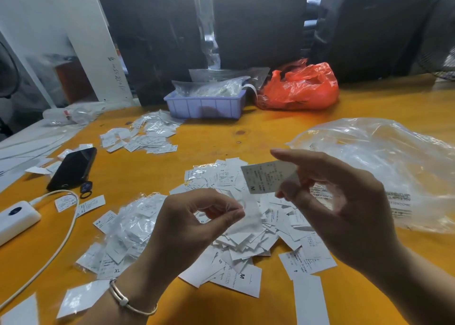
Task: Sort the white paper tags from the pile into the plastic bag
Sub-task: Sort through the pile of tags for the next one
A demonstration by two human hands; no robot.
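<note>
A white tag (267, 177) is pinched by the right hand (344, 201) above the pile (243, 228); a clear sleeve (248, 214) is pinched by the left hand (197, 216), beside the plastic bag (384, 157).

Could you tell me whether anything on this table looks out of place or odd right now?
Nothing looks damaged or spilled. The one oddity is personal gear among the work: a black phone and a white power bank with its cable lie among stray tags at the left, apart from the main tag pile.
</note>
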